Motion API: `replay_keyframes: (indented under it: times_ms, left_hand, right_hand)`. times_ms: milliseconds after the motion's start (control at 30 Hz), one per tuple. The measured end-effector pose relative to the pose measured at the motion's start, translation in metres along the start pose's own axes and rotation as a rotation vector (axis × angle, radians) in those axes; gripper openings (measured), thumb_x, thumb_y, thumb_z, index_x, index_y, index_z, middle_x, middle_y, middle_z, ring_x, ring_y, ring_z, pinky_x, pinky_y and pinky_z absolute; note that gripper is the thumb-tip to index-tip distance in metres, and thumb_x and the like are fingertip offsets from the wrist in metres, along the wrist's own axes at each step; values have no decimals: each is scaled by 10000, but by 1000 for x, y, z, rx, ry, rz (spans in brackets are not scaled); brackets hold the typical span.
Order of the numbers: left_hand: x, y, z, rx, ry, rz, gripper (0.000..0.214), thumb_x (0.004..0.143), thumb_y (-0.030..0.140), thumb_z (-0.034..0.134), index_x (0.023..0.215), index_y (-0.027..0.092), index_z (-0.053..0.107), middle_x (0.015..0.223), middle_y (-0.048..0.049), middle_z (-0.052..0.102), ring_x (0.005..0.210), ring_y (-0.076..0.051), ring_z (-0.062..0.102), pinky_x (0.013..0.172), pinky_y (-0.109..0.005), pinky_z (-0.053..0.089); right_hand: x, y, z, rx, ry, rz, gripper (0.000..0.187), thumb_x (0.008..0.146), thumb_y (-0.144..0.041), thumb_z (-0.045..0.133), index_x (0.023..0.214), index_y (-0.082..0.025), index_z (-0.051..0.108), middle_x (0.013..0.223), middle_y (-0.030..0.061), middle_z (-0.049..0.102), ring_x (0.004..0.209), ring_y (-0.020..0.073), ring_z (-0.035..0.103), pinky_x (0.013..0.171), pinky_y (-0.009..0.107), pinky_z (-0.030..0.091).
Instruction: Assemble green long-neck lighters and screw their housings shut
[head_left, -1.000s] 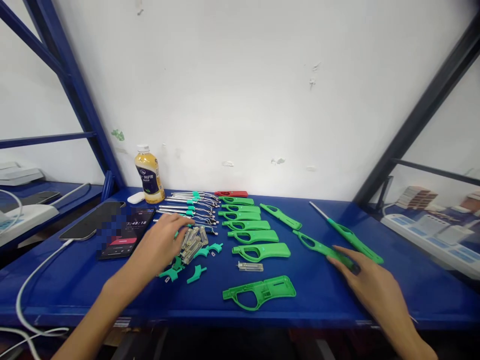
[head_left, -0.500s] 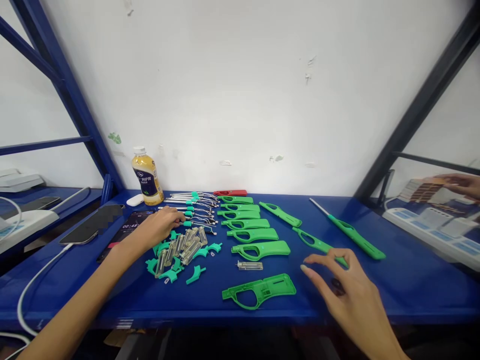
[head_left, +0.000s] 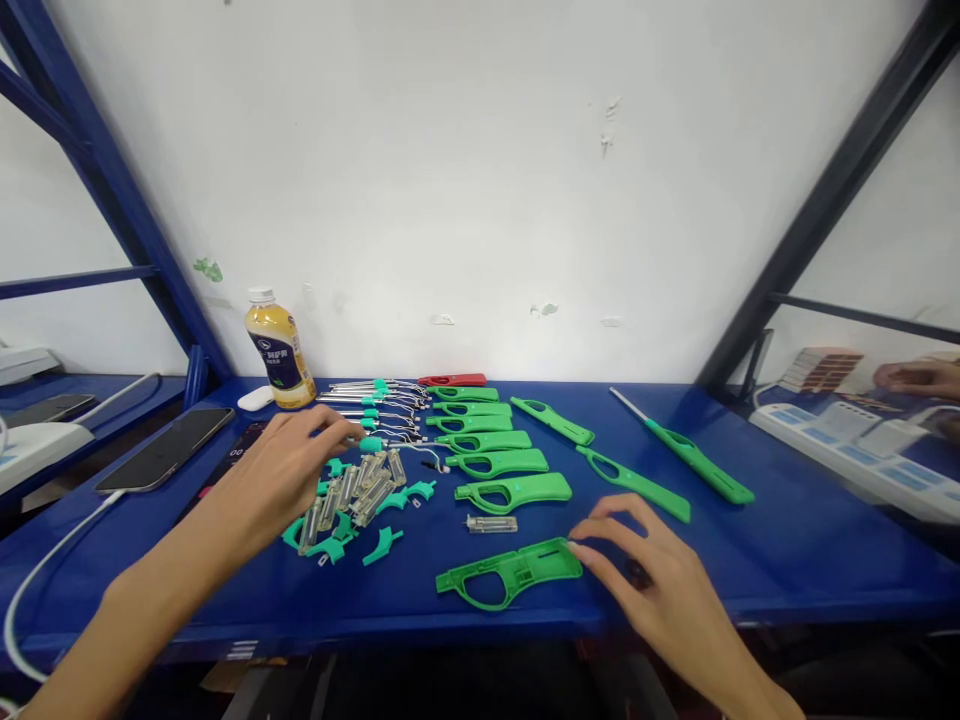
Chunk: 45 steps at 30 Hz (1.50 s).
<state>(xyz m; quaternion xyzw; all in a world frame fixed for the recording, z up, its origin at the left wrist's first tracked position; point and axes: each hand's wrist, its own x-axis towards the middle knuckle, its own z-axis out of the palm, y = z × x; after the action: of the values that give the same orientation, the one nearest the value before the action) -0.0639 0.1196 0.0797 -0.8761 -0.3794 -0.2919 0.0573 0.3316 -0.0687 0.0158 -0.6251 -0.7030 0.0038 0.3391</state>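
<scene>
My left hand (head_left: pixel 281 470) is pinched on a metal tube with a teal collar (head_left: pixel 382 444), lifted from the row of like tubes (head_left: pixel 375 400) at the back. My right hand (head_left: pixel 645 570) has its fingers apart and its fingertips touch the right end of an open green lighter shell (head_left: pixel 510 572) near the table's front edge. A small clear fuel cartridge (head_left: pixel 491 523) lies just behind that shell. A pile of clear cartridges and teal triggers (head_left: pixel 352 500) lies under my left hand.
A row of green lighter shells (head_left: pixel 491 455) lies mid-table, with a red one (head_left: pixel 454 380) behind. Assembled green lighters (head_left: pixel 690 460) lie to the right. A yellow drink bottle (head_left: pixel 276 348) and phones (head_left: pixel 169 448) stand on the left. Another person's hand (head_left: pixel 915 378) shows far right.
My left hand has picked one metal tube out of the row and drawn it toward me. My right hand has moved left from the assembled lighters to the open green shell.
</scene>
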Motion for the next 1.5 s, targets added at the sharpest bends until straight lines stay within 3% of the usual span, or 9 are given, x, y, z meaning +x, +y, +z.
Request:
replay_keyframes:
  times_ms: [133, 200, 333, 567, 667, 800, 933, 1100, 1500]
  left_hand:
    - [-35, 52, 4, -128, 0, 93, 416, 1081, 198, 389, 1355, 329, 673, 1158, -81, 734, 918, -213, 751, 759, -298, 630]
    - [-55, 78, 11, -198, -6, 131, 505, 1074, 138, 338, 1431, 350, 626, 1211, -77, 726, 955, -171, 771, 789, -230, 637]
    - [-84, 106, 31, -305, 4, 87, 513, 1049, 112, 404, 1410, 369, 662, 1210, -54, 722, 985, -132, 788, 842, -152, 618]
    - [-96, 104, 62, -352, 63, 23, 446, 1059, 127, 415, 1315, 321, 724, 1132, -58, 737, 957, -113, 789, 807, -113, 610]
    - [-97, 108, 61, -316, 51, -41, 478, 1078, 146, 398, 1401, 346, 689, 1225, -64, 722, 1041, -129, 778, 880, -151, 616]
    - [-100, 111, 56, -274, -58, -47, 512, 1091, 162, 399, 1522, 356, 595, 1345, -73, 681, 1159, -150, 757, 942, -177, 610]
    - [-100, 114, 58, -242, -52, -32, 378, 1097, 256, 547, 1459, 317, 634, 1286, -79, 680, 1085, -172, 780, 927, -203, 631]
    - [-95, 119, 61, -241, 71, -45, 272, 1133, 256, 493, 1302, 308, 699, 1162, -40, 711, 964, -143, 803, 862, -176, 642]
    - [-106, 116, 60, -244, -12, -75, 263, 1102, 211, 535, 1305, 293, 681, 1242, -37, 718, 1075, -166, 775, 924, -217, 643]
  right_hand:
    - [1, -9, 7, 9, -119, -23, 234, 1077, -506, 594, 1237, -415, 740, 1371, 5, 691, 1035, 201, 777, 791, 298, 633]
    - [1, -11, 11, -2, -159, -29, 288, 1046, -519, 652, 1323, -457, 702, 1428, -17, 683, 1059, 217, 781, 845, 337, 636]
    - [-1, -8, 18, -27, -195, -52, 285, 1018, -522, 698, 1296, -462, 720, 1293, -35, 743, 924, 198, 799, 763, 323, 628]
    - [-3, 0, 24, -67, -131, -150, 300, 1041, -598, 621, 1208, -399, 771, 1153, -16, 772, 865, 174, 808, 695, 279, 635]
    - [-3, 3, 25, -73, -91, -192, 297, 1039, -595, 627, 1197, -393, 776, 1131, -27, 781, 849, 159, 813, 674, 250, 639]
    - [-3, 6, 27, -78, -40, -233, 311, 1040, -604, 620, 1169, -376, 788, 1110, -25, 789, 812, 150, 815, 639, 227, 636]
    - [-4, 11, 26, -84, -39, -257, 287, 1027, -571, 662, 1184, -364, 784, 1110, -26, 789, 787, 144, 814, 640, 206, 636]
    - [-3, 14, 24, -68, -71, -287, 271, 1033, -520, 676, 1205, -334, 775, 1120, -17, 784, 767, 127, 808, 632, 168, 620]
    - [-3, 12, 23, -37, -64, -280, 263, 1047, -493, 668, 1221, -321, 765, 1127, -16, 779, 801, 122, 813, 681, 150, 624]
